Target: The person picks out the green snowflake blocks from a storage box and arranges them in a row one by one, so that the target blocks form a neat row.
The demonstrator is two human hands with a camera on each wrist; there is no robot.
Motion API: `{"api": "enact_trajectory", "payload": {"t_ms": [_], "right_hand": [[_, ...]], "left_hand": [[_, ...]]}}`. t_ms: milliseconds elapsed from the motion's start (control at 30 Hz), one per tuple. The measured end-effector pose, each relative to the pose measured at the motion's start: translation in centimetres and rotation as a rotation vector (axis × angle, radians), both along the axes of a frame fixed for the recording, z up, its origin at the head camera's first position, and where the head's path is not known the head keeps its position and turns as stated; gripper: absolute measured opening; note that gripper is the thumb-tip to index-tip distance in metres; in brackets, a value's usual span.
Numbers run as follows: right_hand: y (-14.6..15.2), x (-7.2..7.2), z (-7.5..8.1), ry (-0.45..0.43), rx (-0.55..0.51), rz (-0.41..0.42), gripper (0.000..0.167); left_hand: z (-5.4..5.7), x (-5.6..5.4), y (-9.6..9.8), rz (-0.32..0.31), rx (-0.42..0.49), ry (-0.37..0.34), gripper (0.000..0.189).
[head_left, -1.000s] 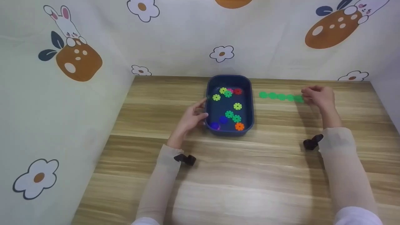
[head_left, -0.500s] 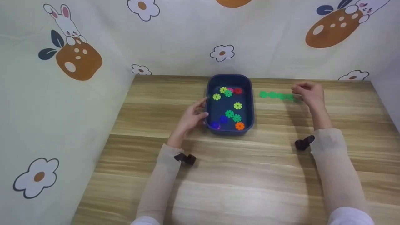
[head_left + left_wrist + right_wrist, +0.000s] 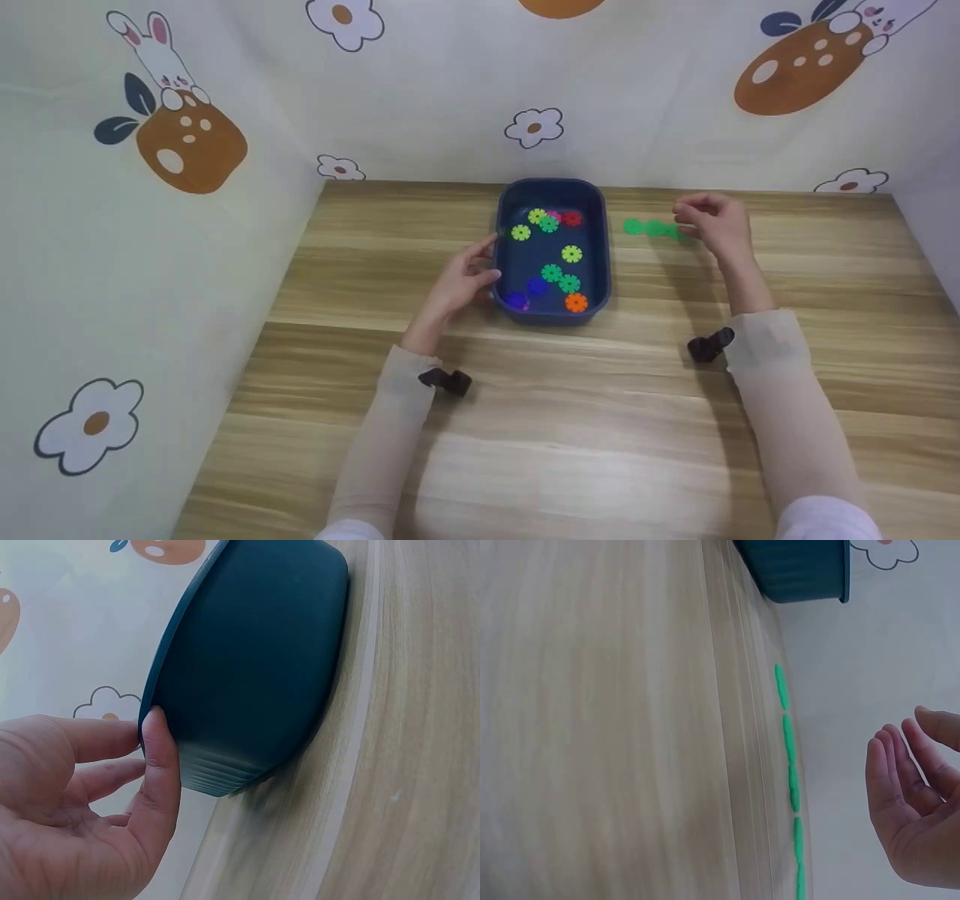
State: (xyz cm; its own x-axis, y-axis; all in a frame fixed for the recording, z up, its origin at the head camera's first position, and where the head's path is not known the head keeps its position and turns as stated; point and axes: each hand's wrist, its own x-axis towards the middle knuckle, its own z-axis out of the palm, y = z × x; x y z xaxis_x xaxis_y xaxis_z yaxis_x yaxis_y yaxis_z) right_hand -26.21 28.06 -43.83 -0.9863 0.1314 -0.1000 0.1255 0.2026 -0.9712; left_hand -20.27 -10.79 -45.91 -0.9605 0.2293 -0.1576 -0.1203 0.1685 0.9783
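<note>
At the left rim of a dark blue plastic tub (image 3: 555,319), my left hand (image 3: 459,285) holds on. The left wrist view has the thumb (image 3: 160,750) against the rim's outer side and the fingertips meeting the edge. Inside the tub lie several notched plastic discs, among them an orange disc (image 3: 576,302) and a red disc (image 3: 571,218). Right of it, green discs (image 3: 655,228) lie in a row. My right hand (image 3: 720,225) hovers over the row's right end and partly hides it. Its fingers are loosely bent, with nothing visible between them in the right wrist view.
Everything stands on a wood-grain table (image 3: 570,420). A cloth backdrop (image 3: 435,90) printed with flowers and rabbits rises behind and at the left. Black wrist cameras, such as the right wrist's camera (image 3: 710,346), stick out from the sleeves.
My right hand has moved left along the row of green discs, covering more of its right end in the head view. The left hand and the tub have stayed put.
</note>
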Motion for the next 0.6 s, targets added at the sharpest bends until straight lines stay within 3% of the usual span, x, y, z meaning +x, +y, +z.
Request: {"api": "enact_trajectory", "payload": {"t_ms": [400,600], "right_hand": [[-2.4,-0.2,-0.1,0.009,-0.036,0.055,0.02],[-4.0,0.2,1.0,0.044,-0.103,0.102,0.019]], "left_hand": [[-0.2,-0.1,0.0,0.002,-0.002,-0.011,0.064],[0.0,0.0,0.0,-0.01,0.011,-0.009,0.066]]}}
